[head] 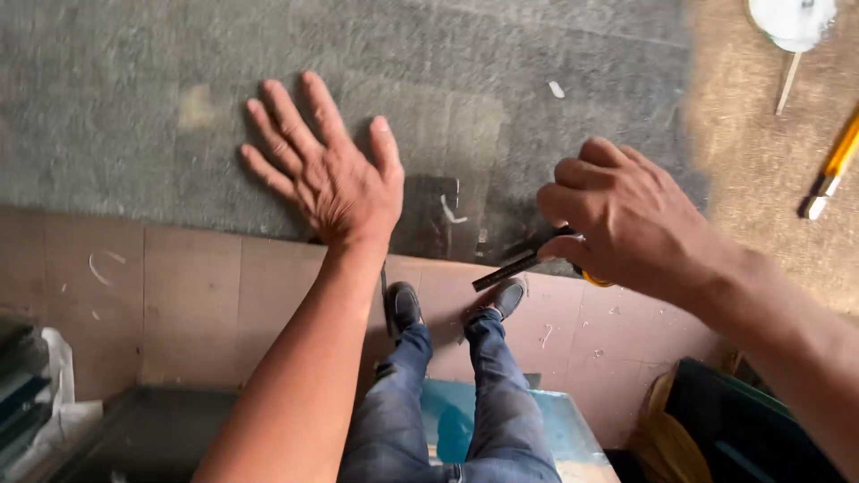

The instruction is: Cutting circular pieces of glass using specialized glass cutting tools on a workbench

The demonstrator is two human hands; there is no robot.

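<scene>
1. The left hand (pixel 335 174) spreads 5 fingers flat, released, palm down on the grey felt-covered table (pixel 134 107), fingers pointing toward 11 o'clock.
2. The right hand (pixel 617 215), at 3 o'clock from it, curls its fingers around 1 tape measure (pixel 528 264); a dark blade sticks out toward 8 o'clock and a yellow case edge shows under the palm.
3. Both forearms reach in from 6 and 4 o'clock.
4. 2 shoes (pixel 404 304) stand below the table edge.
5. 1 yellow pencil (pixel 832 170) lies at 3 o'clock.
</scene>
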